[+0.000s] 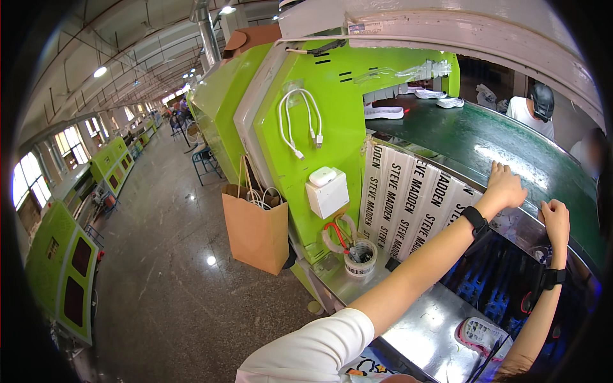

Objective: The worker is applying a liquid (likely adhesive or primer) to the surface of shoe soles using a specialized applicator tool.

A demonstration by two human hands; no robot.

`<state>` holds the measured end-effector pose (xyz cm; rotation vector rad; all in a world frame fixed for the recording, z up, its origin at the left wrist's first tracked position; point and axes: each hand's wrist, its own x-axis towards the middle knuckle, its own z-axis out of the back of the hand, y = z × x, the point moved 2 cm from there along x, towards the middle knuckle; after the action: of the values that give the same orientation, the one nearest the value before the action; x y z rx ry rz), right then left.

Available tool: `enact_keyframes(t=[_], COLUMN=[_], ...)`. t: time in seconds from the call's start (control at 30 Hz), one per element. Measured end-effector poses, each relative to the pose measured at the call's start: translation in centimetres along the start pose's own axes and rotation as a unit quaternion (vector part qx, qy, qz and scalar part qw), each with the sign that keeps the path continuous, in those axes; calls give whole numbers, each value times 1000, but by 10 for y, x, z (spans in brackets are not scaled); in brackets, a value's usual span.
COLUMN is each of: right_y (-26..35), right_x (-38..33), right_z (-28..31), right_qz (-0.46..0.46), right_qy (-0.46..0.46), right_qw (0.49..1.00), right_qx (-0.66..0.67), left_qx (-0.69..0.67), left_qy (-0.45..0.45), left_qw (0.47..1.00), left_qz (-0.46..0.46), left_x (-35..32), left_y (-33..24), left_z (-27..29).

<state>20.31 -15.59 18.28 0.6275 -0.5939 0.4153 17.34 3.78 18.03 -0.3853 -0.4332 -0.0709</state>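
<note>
My left hand [504, 186] is at the metal edge of the green conveyor belt [440, 131], its fingers bent and partly turned from view. Just to the right, my right hand [555, 222] is curled closed at the same edge. Nothing shows in either hand; the insides of the fingers are hidden. A black band circles each wrist. Below my forearms, a white shoe piece with pink trim [482, 335] lies on the shiny metal shelf [418, 329]. Several white shoe parts [383, 113] rest on the belt's far left end, by the machine opening.
Left of the belt stands a green machine housing [268, 115] with a white cable [295, 121] and a small white box [329, 193]. A tape roll [361, 258] holds tools. A brown paper bag [255, 226] hangs beside the aisle. Across the belt is a person in a dark cap [535, 112].
</note>
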Motion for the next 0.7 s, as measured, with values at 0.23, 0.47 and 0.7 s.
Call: enact_keyframes(t=[0.23, 0.47, 0.7], right_y=[-1, -3, -1], right_x=[0, 1, 1], right_z=[0, 0, -1], right_qz=[-2, -3, -3], right_qy=[-3, -5, 2], right_qw=[1000, 1000, 1000], right_qx=[-3, 0, 7], left_qx=[5, -6, 1], left_qy=[15, 10, 9], left_qw=[1000, 1000, 1000], left_qz=[5, 2, 3], left_x=[-2, -3, -1], left_y=[-2, -3, 1], left_z=[4, 6, 2])
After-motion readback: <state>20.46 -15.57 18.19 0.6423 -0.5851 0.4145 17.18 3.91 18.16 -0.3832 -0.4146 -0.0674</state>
